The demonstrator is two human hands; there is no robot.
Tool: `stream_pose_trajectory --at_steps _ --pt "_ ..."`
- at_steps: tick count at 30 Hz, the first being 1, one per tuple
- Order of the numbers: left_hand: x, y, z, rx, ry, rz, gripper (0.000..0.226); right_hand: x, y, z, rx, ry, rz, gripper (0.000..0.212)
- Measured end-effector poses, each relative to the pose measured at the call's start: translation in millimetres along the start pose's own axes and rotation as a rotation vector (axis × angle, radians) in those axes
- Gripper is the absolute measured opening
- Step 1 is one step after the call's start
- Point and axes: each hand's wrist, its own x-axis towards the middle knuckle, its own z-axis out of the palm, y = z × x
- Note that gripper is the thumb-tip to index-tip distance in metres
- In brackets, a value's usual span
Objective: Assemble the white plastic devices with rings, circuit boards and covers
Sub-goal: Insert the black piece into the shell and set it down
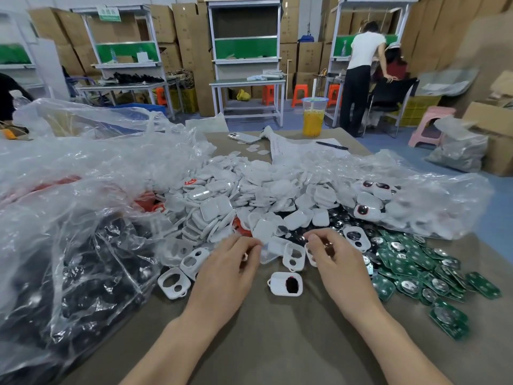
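Frame centre: the left hand (230,262) pinches the edge of a white square plastic cover (266,243); the right hand (336,259) curls round a small shiny piece (327,243), perhaps a ring. Between them a white holed plastic shell (279,284) lies on the bare brown counter (272,343), which stays open towards the bottom edge.

White plastic covers (266,190), green circuit boards (410,262), orange drink (313,122), pink stool (429,126), brown table (277,329).

A factory workshop — stacked cardboard boxes (188,45), metal workbenches (247,81), heaped white parts (249,190).
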Motion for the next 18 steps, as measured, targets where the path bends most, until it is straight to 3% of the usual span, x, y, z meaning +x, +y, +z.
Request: stream_pose_trajectory --at_steps 4,8,12,18 --pt "7 1 4 0.171 0.048 0.063 0.025 18 0 1 -0.112 0.015 -0.037 0.017" --pt "19 -6 8 0.291 0.158 0.081 0.011 41 -11 8 -0.187 0.033 -0.114 0.023" --pt "29 -18 0 0.253 0.034 0.077 0.012 61 -25 22 -0.259 -0.056 -0.217 0.019" --pt "21 -32 -10 0.302 -0.162 0.155 0.044 65 -15 26 -0.271 -0.111 -0.240 0.024"
